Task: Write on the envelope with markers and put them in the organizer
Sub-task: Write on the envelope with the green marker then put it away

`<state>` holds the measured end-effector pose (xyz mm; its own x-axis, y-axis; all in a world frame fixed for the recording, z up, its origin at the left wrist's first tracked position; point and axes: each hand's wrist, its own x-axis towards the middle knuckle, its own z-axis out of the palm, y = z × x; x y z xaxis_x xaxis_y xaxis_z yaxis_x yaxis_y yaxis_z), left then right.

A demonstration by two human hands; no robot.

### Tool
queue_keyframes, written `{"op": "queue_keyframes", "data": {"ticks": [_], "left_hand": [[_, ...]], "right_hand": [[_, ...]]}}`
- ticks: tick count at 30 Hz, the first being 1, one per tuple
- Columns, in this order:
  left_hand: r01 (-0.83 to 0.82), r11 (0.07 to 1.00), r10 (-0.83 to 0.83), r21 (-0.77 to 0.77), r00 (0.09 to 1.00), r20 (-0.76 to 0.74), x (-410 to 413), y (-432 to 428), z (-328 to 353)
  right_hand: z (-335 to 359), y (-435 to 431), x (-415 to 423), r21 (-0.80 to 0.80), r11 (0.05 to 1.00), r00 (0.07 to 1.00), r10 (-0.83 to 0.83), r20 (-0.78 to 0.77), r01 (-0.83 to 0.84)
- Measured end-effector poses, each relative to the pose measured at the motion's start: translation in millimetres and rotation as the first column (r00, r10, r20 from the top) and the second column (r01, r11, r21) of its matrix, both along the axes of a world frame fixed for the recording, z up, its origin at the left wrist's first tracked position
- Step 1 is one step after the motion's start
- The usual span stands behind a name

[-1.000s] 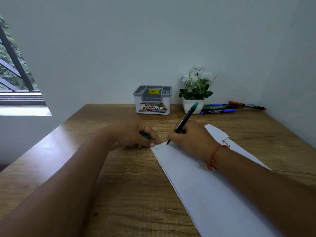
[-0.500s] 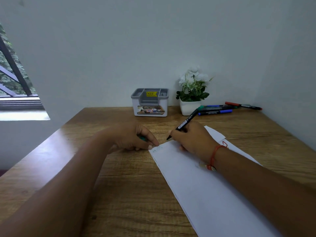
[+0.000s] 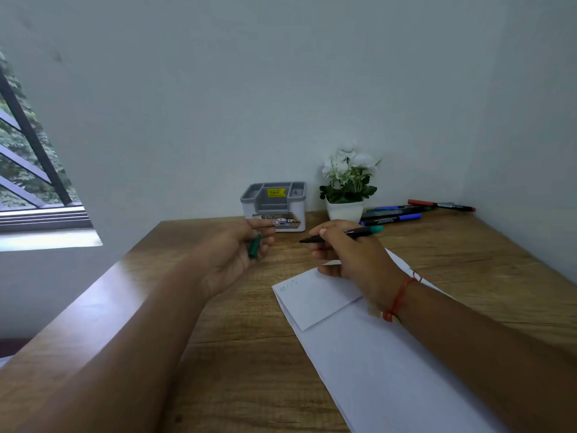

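A long white envelope (image 3: 359, 348) lies on the wooden desk (image 3: 237, 354) with faint green writing near its far left corner. My right hand (image 3: 349, 254) is raised above the envelope's far end and holds a black marker with a green end (image 3: 359, 231), its tip pointing left. My left hand (image 3: 237, 248) is lifted off the desk, palm turned inward, gripping the green marker cap (image 3: 254, 246). Tip and cap are a short gap apart. The grey and white organizer (image 3: 274, 206) stands at the back against the wall.
A small white pot of white flowers (image 3: 346, 189) stands right of the organizer. Several markers (image 3: 402, 212), blue, green and red, lie behind it by the right wall. A window is at the far left.
Both hands have lifted off the envelope. The marker swung from upright writing to nearly level, tip toward the left hand. The left hand turned over and shows the cap. The view tilted upward.
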<state>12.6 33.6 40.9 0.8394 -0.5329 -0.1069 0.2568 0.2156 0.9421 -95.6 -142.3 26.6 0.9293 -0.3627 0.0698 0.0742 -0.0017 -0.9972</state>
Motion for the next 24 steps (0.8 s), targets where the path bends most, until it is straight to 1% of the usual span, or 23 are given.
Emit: {"op": "queue_keyframes", "data": {"ticks": [1,4,7,10,13,17,20,24], "left_hand": [[-0.014,0.999,0.013,-0.050,1.000,-0.016,-0.3,-0.3,0.5],[0.002,0.986,-0.008,-0.166,0.999,-0.037,0.6,-1.2,-0.7],[0.027,0.978,-0.034,-0.208,0.999,-0.029,-1.2,-1.0,-1.9],[0.027,0.970,-0.033,-0.242,0.999,-0.020,-5.1,-2.7,-0.1],[-0.020,0.956,0.007,-0.293,0.999,-0.043,-8.7,-5.3,2.7],[-0.050,0.954,0.028,-0.296,0.997,-0.078,-10.4,-6.6,4.5],[-0.036,0.965,0.020,-0.261,0.998,-0.063,-11.5,-7.8,3.5],[-0.014,0.973,0.004,-0.230,0.999,-0.045,-12.1,-9.8,1.1]], "right_hand": [[0.8,-0.2,-0.3,0.011,1.000,1.000,0.002,0.025,-0.002],[-0.6,-3.1,-2.1,-0.043,0.999,0.991,0.008,0.136,-0.002],[-1.0,-5.3,-4.1,-0.071,0.997,0.976,0.013,0.217,0.002],[-1.5,-4.9,-5.1,-0.031,0.999,0.963,0.041,0.266,-0.034],[-2.2,-2.3,-5.9,0.010,0.996,0.956,0.078,0.283,-0.084],[-0.7,0.7,-6.1,-0.036,0.993,0.950,0.116,0.290,-0.110],[-1.1,0.3,-6.2,-0.088,0.991,0.946,0.124,0.300,-0.102],[-2.9,-0.5,-5.2,-0.082,0.991,0.943,0.122,0.311,-0.101]]}}
